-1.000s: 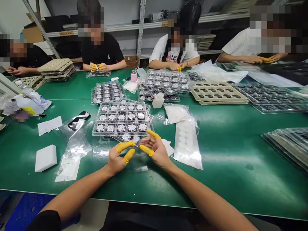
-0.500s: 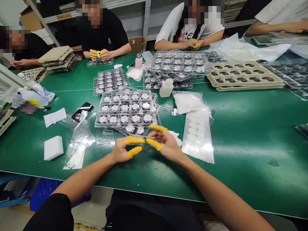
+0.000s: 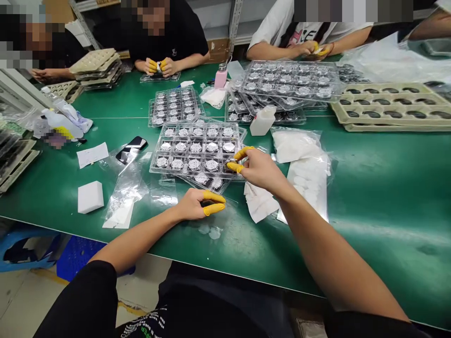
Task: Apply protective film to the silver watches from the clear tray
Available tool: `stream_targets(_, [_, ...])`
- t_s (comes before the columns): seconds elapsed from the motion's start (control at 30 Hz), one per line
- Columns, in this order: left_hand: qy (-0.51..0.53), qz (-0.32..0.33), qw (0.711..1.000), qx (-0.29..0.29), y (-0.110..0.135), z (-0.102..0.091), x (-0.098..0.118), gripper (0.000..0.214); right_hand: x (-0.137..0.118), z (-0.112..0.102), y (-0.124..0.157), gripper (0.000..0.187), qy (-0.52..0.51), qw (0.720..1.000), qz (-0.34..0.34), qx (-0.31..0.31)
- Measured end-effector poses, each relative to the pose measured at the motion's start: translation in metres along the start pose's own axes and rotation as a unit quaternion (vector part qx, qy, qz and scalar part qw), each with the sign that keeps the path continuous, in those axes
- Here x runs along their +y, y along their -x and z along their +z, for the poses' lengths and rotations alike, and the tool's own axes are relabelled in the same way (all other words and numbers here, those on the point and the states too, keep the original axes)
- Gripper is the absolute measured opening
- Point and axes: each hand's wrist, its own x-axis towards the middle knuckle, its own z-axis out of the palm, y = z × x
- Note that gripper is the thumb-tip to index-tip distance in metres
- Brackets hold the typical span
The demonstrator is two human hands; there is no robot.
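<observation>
We have our right hand point(image 3: 262, 170) out at the front right corner of a clear tray point(image 3: 186, 173), which lies near the middle of the green table point(image 3: 373, 188) with rows of discs point(image 3: 212, 165) in its cells. Thumb and finger, in yellow covers point(image 3: 244, 152), stand a narrow gap apart at the corner cell; we cannot tell whether they grip the disc there, since they partly hide it. Our left hand point(image 3: 192, 205) is in front of the tray, thumb and fingers nearly together, and we cannot tell if anything thin is between them. Under the tray, a second tray point(image 3: 220, 191) juts out toward us at an angle. To its right we see a crumpled tissue point(image 3: 260, 202), with a bag point(image 3: 312, 188) beside it, and a white bottle point(image 3: 262, 121) farther back. On our left lie a phone point(image 3: 131, 149), a slip point(image 3: 92, 155) and a white block point(image 3: 90, 197). Across from us, a co-worker point(image 3: 190, 37) in black holds something small in both hands.
</observation>
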Motion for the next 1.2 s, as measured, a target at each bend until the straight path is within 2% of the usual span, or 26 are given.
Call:
stream_targets(0.1, [-0.009, 0.004, 1.000, -0.001, -0.005, 0.003, 0.000, 0.029, 0.002, -0.002, 0.013, 0.033, -0.152, 0.984, 0.019, 0.085])
stream_targets(0.2, [-0.011, -0.028, 1.000, -0.005, -0.009, 0.008, 0.004, 0.031, 0.002, -0.004, 0.039, 0.051, -0.361, 0.923, 0.039, 0.125])
stream_targets(0.3, [0.031, -0.103, 0.994, 0.029, -0.009, 0.016, 0.009, 0.038, 0.001, 0.000, 0.070, 0.066, -0.486, 0.865, 0.108, 0.059])
stream_targets(0.37, [0.060, -0.124, 0.989, 0.054, -0.006, 0.021, 0.009, 0.054, -0.001, 0.009, 0.086, 0.071, -0.513, 0.845, 0.152, -0.008])
stream_targets(0.43, [0.071, -0.112, 0.989, 0.063, -0.002, 0.023, 0.007, 0.076, -0.004, 0.020, 0.096, 0.074, -0.512, 0.838, 0.177, -0.058])
stream_targets(0.5, [0.067, -0.102, 0.990, 0.066, 0.002, 0.022, 0.004, 0.085, -0.007, 0.029, 0.100, 0.077, -0.503, 0.841, 0.184, -0.079])
stream_targets(0.63, [0.034, -0.113, 0.992, 0.049, 0.006, 0.019, 0.001, 0.070, -0.008, 0.033, 0.099, 0.079, -0.472, 0.854, 0.197, -0.095])
stream_targets(0.73, [0.028, -0.102, 0.994, 0.032, 0.007, 0.019, 0.001, 0.068, -0.007, 0.031, 0.098, 0.080, -0.457, 0.857, 0.205, -0.118])
stream_targets(0.93, [0.005, -0.113, 0.993, 0.011, 0.007, 0.017, 0.007, 0.054, -0.005, 0.038, 0.099, 0.073, -0.434, 0.864, 0.201, -0.157])
stream_targets(1.0, [0.005, -0.125, 0.992, 0.007, 0.007, 0.016, 0.009, 0.051, 0.002, 0.030, 0.096, 0.069, -0.390, 0.886, 0.174, -0.180])
stream_targets(1.03, [0.011, -0.136, 0.991, 0.009, 0.007, 0.017, 0.009, 0.051, 0.008, 0.022, 0.093, 0.065, -0.347, 0.910, 0.142, -0.178])
stream_targets(1.1, [0.033, -0.163, 0.986, 0.019, 0.007, 0.018, 0.008, 0.052, 0.027, -0.003, 0.087, 0.054, -0.226, 0.965, 0.052, -0.123])
stream_targets(1.13, [0.048, -0.177, 0.983, 0.025, 0.007, 0.018, 0.006, 0.053, 0.039, -0.017, 0.084, 0.049, -0.164, 0.984, 0.006, -0.066])
stream_targets(1.2, [0.084, -0.197, 0.976, 0.029, 0.006, 0.019, 0.003, 0.056, 0.061, -0.040, 0.079, 0.044, -0.095, 0.995, -0.024, 0.010])
